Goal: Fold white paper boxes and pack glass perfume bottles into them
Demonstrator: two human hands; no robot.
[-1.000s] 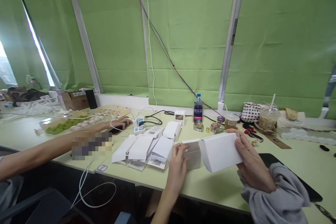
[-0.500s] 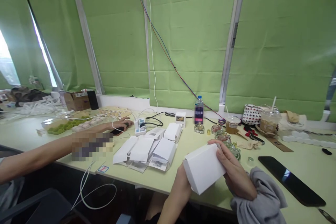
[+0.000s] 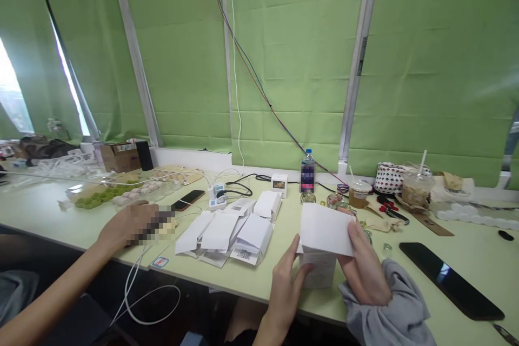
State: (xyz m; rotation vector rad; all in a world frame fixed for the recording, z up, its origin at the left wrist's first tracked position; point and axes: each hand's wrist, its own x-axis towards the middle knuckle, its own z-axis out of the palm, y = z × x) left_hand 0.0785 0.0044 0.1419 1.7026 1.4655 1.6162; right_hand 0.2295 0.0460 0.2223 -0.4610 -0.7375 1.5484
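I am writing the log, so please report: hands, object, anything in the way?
Left hand, right hand: both on white carton. Pile of packets lies left, not blocking.

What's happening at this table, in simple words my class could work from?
A person holds a white box over the near side of the table, the left hand on one side and the right hand on the other. A cluster of white boxes lies to the left, barcodes showing on some. Farther left, another person's hand is at something blurred out. A bottle stands toward the back.
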